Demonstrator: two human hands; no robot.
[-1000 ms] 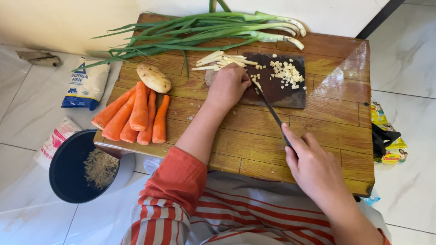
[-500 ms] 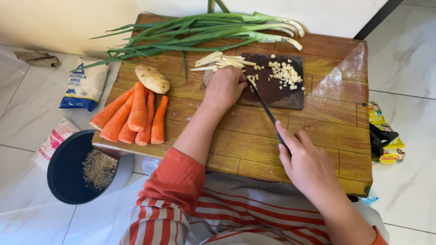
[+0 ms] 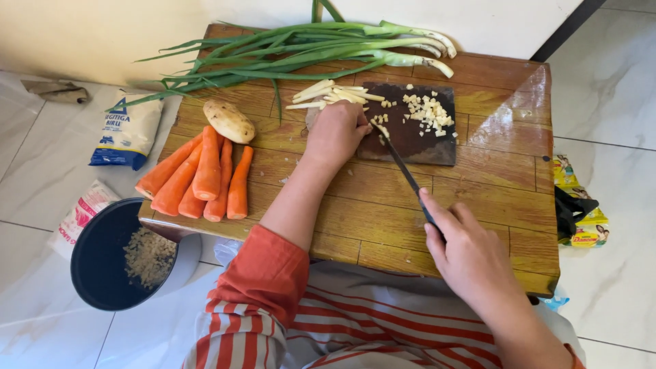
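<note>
The right hand (image 3: 468,249) is closed around the handle of a knife (image 3: 403,171), low over the near edge of the wooden table (image 3: 424,225). The dark blade runs up and away from that hand to the left, its tip reaching the near left corner of a dark cutting board (image 3: 417,140). The left hand (image 3: 336,131) lies at that tip, fingers curled down on the pale strips (image 3: 333,93) being cut; what exactly sits under the palm is hidden. Just past the left hand, more pale strips lie across the far left corner of the board and onto the table. To the right of the knife tip, a small heap of pale chopped bits (image 3: 427,109) rests on the far part of the board.

To the left of the left hand sit a potato (image 3: 229,121) and, nearer, a row of peeled carrots (image 3: 201,174) lying side by side. Beyond both hands, along the far edge of the table, a bunch of green onions (image 3: 307,51) lies with white ends to the right.

On the floor, left of the table, stands a dark pot (image 3: 102,263) with grains in it, with a white and blue bag (image 3: 126,130) farther off.
</note>
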